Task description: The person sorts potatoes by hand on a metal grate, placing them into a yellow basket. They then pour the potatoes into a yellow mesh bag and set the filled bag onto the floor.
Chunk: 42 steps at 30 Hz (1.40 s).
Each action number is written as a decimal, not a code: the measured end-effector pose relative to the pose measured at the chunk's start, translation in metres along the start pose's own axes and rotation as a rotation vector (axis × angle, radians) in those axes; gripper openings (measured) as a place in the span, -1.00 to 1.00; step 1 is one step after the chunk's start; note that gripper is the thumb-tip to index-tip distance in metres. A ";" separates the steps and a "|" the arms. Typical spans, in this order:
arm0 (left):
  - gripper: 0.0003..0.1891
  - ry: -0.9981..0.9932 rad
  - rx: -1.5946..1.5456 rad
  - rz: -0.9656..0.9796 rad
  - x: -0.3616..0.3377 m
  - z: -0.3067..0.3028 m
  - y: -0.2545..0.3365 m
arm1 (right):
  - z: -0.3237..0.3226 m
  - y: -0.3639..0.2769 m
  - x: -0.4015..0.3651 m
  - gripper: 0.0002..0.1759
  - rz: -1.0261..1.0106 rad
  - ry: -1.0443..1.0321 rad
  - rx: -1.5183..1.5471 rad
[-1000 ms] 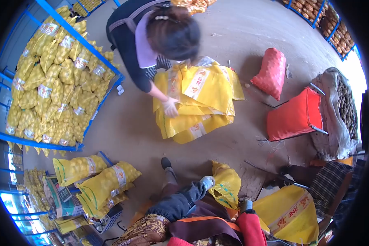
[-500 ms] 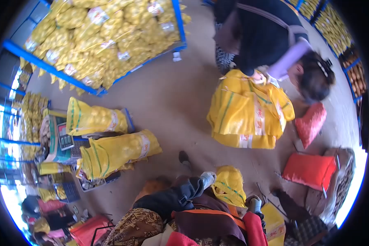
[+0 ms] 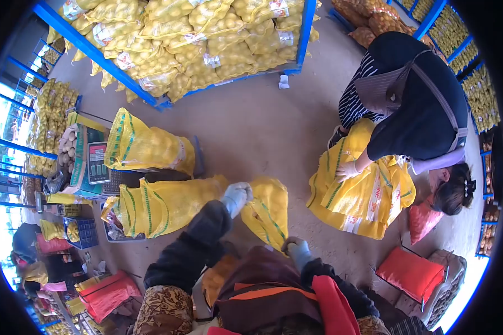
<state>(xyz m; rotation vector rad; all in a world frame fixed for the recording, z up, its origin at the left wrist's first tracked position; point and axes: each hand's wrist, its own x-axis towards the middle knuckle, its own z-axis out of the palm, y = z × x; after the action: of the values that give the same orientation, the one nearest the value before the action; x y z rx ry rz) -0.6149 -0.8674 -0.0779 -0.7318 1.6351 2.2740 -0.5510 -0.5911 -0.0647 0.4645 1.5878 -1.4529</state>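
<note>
A yellow mesh sack (image 3: pixel 269 207) with a green stripe hangs between my two gloved hands. My left hand (image 3: pixel 236 199) is closed on its left edge, and my right hand (image 3: pixel 297 250) grips the lower right corner. How much the sack holds is hard to make out. Just left of my left hand lies a larger filled yellow sack (image 3: pixel 176 205), its open mouth pointing left. Behind it rests another filled yellow sack (image 3: pixel 151 146), beside a scale with a display (image 3: pixel 99 162).
Ahead, a blue-framed rack (image 3: pixel 229 82) is stacked with filled yellow sacks. On the right a co-worker (image 3: pixel 416 95) bends over a heap of yellow sacks (image 3: pixel 352 190). A red cushioned seat (image 3: pixel 412 273) stands at lower right, a blue crate (image 3: pixel 81 233) at left.
My hands have carried the small sack forward and left, up beside the larger filled sack. My arms reach further out. The co-worker's hand now lies on top of the sack heap.
</note>
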 end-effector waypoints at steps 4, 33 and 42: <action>-0.78 0.107 0.047 0.003 0.048 -0.083 0.006 | 0.065 -0.003 0.086 -0.76 -0.080 -0.098 -0.092; 0.08 1.129 0.456 0.086 0.062 -0.195 -0.120 | 0.097 -0.029 0.185 -0.79 -0.158 -0.120 -0.143; 0.16 1.076 0.113 -0.254 0.042 -0.101 -0.101 | 0.054 -0.006 0.157 -0.80 -0.110 -0.055 -0.036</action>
<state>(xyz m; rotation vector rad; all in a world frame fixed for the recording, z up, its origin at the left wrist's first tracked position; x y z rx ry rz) -0.5767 -0.9306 -0.2071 -2.2183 1.8170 1.6144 -0.6181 -0.6888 -0.1818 0.3184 1.6148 -1.5035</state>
